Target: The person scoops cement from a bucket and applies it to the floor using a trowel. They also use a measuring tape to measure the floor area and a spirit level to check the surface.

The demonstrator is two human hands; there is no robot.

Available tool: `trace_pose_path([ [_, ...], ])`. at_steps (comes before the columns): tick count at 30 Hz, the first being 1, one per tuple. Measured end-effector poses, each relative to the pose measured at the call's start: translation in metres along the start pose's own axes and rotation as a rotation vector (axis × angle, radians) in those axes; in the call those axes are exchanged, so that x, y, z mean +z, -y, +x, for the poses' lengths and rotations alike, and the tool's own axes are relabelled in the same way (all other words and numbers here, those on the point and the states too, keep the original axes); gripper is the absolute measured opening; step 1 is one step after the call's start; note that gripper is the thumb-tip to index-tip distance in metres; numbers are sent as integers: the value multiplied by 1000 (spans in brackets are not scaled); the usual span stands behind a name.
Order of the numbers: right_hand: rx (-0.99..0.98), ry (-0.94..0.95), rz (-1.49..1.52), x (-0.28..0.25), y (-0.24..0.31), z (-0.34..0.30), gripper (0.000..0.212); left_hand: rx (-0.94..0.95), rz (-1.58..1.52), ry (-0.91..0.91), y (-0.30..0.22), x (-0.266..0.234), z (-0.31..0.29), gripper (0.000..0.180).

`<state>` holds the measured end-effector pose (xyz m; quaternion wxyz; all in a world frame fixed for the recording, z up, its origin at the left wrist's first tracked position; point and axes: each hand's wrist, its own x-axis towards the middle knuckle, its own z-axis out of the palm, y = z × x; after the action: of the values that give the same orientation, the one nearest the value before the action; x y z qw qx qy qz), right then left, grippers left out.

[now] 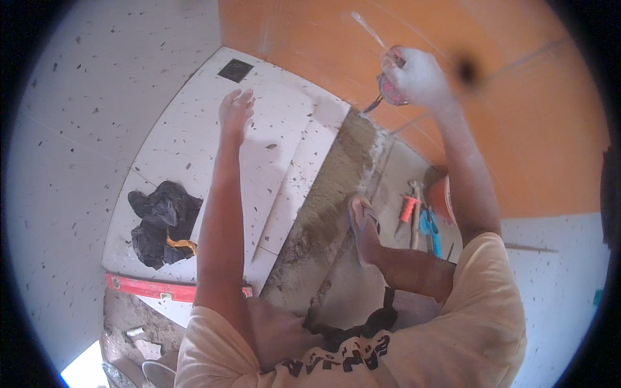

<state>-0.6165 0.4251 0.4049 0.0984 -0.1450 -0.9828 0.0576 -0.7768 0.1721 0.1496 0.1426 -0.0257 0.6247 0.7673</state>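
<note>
My right hand (420,79), coated with white powder, is raised in front of the orange wall (537,142). Its fingers are closed on a small rounded pink-and-dark tool (392,92) with a narrow dark tip; its exact kind does not show. A slim pale strip (367,28) slants up and left from the fingers, blurred. Over the white speckled floor tiles (174,139) hangs my left hand (236,115), its fingers apart and slightly bent, holding nothing. A dark square drain cover (235,70) lies just beyond it.
A black plastic bag (169,210) rests on the tiles, above a red spirit level (152,286). Bare mortar (323,200) borders the tile edge. Right of my sandaled foot (364,223) lie an orange-handled tool (408,208), a hammer (417,194), a blue tool (429,226) and an orange bucket (441,197).
</note>
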Motion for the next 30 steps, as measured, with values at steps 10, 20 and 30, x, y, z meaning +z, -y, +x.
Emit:
trace_pose_path([
  [10, 198, 22, 282, -15, -10, -135, 54, 150, 55, 718, -42, 152, -95, 51],
  [20, 323, -12, 766, 86, -106, -172, 56, -578, -247, 1013, 3, 214, -237, 46],
  [30, 264, 254, 969, 196, -152, -196, 36, -627, 289, 414, 70, 150, -219, 38],
])
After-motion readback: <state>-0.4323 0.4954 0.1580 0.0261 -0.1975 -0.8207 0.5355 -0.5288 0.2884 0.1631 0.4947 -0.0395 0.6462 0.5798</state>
